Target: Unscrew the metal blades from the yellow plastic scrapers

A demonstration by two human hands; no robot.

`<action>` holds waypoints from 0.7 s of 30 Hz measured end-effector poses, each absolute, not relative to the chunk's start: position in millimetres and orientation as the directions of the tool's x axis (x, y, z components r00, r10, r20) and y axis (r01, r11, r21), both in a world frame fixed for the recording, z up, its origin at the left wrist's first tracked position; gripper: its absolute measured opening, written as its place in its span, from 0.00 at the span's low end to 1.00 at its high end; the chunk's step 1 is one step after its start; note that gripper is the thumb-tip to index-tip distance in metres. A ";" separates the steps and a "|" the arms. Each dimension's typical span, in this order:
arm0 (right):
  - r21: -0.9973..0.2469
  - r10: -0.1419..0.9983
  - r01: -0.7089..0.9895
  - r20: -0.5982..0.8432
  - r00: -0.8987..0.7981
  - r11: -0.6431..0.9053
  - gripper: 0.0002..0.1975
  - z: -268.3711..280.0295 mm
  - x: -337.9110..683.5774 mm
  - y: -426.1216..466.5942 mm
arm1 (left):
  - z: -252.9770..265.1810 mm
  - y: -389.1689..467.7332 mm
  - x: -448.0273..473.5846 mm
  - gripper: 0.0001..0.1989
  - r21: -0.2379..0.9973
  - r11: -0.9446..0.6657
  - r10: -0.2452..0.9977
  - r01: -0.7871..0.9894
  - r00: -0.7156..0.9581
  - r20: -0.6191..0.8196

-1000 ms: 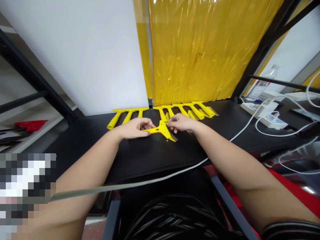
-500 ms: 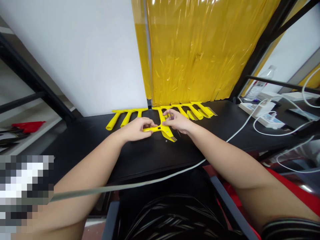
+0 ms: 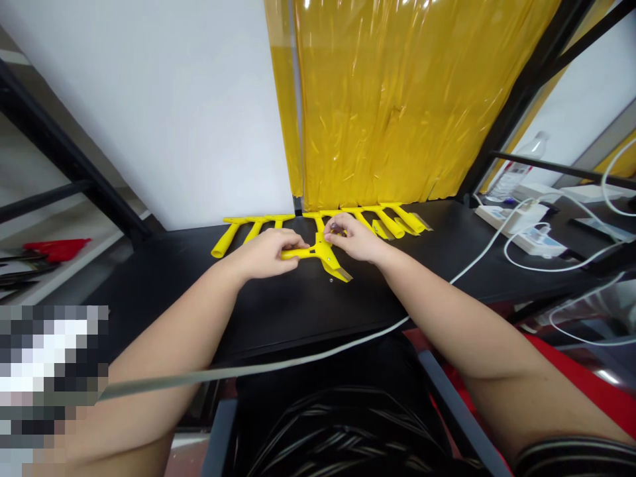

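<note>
My left hand (image 3: 271,254) is closed round the handle of a yellow scraper (image 3: 325,255), which lies crosswise over the black tabletop (image 3: 288,308). A metal blade edge (image 3: 348,275) shows at the near right end of its wide head. My right hand (image 3: 356,238) is pinched over the far end of that head; what sits between thumb and forefinger is too small to make out. On the table just in front of the head lies a tiny shiny metal piece (image 3: 331,280), perhaps a screw or nut.
Behind my hands, several more yellow scraper handles (image 3: 226,240) lie in a row along the wall, some at the right with blades. A white power strip (image 3: 521,228), cables and a plastic bottle (image 3: 517,165) stand at the right. A white cable (image 3: 318,358) crosses before my body.
The scraper has turned slightly, its head tipped a little differently. My right hand has shifted slightly left and away from me, fingers now drawn into a pinch. My left hand keeps its hold.
</note>
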State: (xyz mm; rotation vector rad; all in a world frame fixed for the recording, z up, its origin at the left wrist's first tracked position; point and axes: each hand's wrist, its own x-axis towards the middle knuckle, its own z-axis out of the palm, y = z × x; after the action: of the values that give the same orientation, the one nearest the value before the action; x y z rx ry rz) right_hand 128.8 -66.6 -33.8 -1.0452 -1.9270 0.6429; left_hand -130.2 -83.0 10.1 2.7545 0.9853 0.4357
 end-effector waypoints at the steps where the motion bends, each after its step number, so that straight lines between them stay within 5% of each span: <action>1: -0.737 0.850 0.426 0.426 -0.311 0.525 0.05 -32.0 131.9 -66.9 | 10.8 -80.2 -134.4 0.16 0.263 -0.748 0.661 0.609 0.719 0.216; 8: -0.700 0.790 0.548 0.037 -0.612 0.458 0.02 -29.8 138.5 -70.8 | 7.0 -56.7 -163.9 0.17 0.296 -0.594 0.804 0.748 0.541 0.245; 15: -0.689 0.776 0.562 0.001 -0.631 0.458 0.17 -36.5 134.2 -71.5 | 2.5 -50.8 -167.9 0.18 0.324 -0.576 0.818 0.751 0.526 0.234; 21: -0.706 0.801 0.574 -0.015 -0.599 0.416 0.11 -40.8 137.5 -70.0 | 1.5 -49.9 -167.8 0.19 0.339 -0.564 0.826 0.753 0.523 0.211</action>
State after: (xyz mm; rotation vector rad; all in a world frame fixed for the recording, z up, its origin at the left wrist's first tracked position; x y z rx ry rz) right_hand 137.5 -70.0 -40.8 -1.1870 -2.3512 0.9814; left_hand -167.8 -49.9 1.5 2.5571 1.3447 0.5197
